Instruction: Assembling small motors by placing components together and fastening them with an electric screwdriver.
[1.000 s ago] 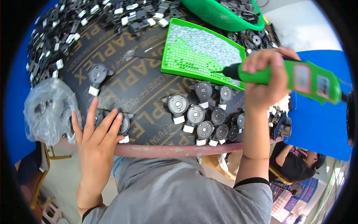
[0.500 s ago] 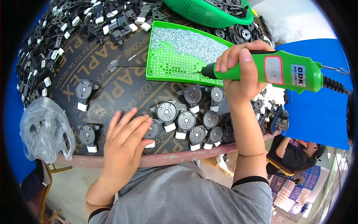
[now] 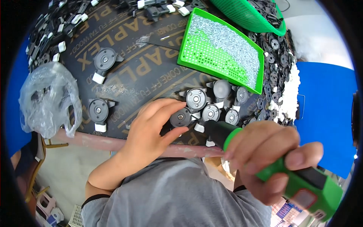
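My left hand (image 3: 153,123) bends its fingers and thumb around a black disc-shaped part (image 3: 180,117), steadying it on the table. Wrapped around a green electric screwdriver (image 3: 319,195) is my right hand (image 3: 270,157). The screwdriver's black nose points left, and its thin bit reaches the right side of that disc part; whether a screw sits on the bit is too small to tell. Similar disc parts with white tabs, such as one disc part (image 3: 196,98) just beyond, crowd around the tool. The screwdriver's nose hides some of them.
A green perforated tray (image 3: 183,60) of small silvery screws lies beyond my hands, near a green basket (image 3: 245,17). Two disc parts stand apart at left beside a clear plastic bag (image 3: 49,98). Black and white pieces are heaped far left; others lie at right.
My right hand has brought the screwdriver from the screw tray down toward my left hand. The left fingers have closed around the disc part. The whole view has shifted.
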The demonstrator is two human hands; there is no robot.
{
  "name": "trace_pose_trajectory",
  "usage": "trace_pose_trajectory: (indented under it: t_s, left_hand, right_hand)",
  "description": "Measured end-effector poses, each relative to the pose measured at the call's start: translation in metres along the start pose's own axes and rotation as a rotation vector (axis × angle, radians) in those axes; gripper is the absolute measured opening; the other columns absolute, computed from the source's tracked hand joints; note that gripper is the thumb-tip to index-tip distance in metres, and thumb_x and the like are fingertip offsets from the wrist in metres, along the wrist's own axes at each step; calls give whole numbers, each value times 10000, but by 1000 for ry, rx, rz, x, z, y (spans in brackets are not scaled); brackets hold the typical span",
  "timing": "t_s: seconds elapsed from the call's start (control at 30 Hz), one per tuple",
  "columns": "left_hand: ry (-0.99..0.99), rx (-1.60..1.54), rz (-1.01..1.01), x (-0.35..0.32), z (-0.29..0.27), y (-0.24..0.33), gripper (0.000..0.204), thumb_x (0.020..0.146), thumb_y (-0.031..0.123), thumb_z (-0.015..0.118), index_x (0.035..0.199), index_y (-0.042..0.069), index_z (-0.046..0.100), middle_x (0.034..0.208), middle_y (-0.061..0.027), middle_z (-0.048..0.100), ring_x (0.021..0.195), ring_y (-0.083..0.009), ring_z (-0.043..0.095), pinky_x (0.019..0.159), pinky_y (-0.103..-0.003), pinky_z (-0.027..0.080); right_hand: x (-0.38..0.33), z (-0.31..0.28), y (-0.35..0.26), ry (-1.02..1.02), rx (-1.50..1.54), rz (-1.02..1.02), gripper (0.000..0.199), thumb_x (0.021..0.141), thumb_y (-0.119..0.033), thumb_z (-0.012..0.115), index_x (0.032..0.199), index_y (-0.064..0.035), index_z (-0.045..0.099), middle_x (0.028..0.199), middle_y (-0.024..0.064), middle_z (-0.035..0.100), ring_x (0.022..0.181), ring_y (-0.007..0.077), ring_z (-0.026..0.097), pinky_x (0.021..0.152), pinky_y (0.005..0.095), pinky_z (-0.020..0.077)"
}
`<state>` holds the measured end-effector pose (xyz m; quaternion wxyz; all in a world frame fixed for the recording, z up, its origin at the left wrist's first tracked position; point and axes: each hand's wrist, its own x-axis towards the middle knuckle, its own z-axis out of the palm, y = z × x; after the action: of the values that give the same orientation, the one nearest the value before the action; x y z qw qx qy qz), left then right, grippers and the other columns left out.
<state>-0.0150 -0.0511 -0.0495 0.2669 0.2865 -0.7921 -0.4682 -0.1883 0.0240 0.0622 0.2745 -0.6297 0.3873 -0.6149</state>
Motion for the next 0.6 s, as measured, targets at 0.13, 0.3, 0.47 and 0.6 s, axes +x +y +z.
trace_pose_trajectory:
  t_s: [0.13,0.3,0.47,0.6]
  left_hand:
    - [3,-39,-11,0,1,0,520,714,98,842,1199,56,658,1182,-126,650,1085,-313,634,918,-384,512]
    - [4,-18,-25,-3,1,-1,525,713,85,840,1204,67,655,1192,-124,644,1096,-316,627,926,-392,508]
    - [5,-30,-3,-2,2,-1,516,721,100,824,1204,71,646,1176,-115,638,1079,-324,617,920,-408,495]
    - [-14,-29,-11,-1,0,-1,488,746,131,811,1196,65,634,1150,-112,628,1051,-333,604,903,-427,482]
  right_hand:
    - [-5,6,8,-4,-17,74,275,983,-181,599,1157,-87,407,780,105,558,550,200,565,500,354,530]
    - [-4,9,16,33,-9,91,274,977,-186,624,1117,-93,408,744,96,559,561,193,565,505,351,530]
    - [12,-7,17,-191,39,102,270,972,-183,637,1071,-88,403,738,98,555,581,198,568,510,350,524]
    - [14,-5,20,-270,-38,111,301,959,-172,658,1070,-74,395,728,103,549,553,200,555,505,351,518]
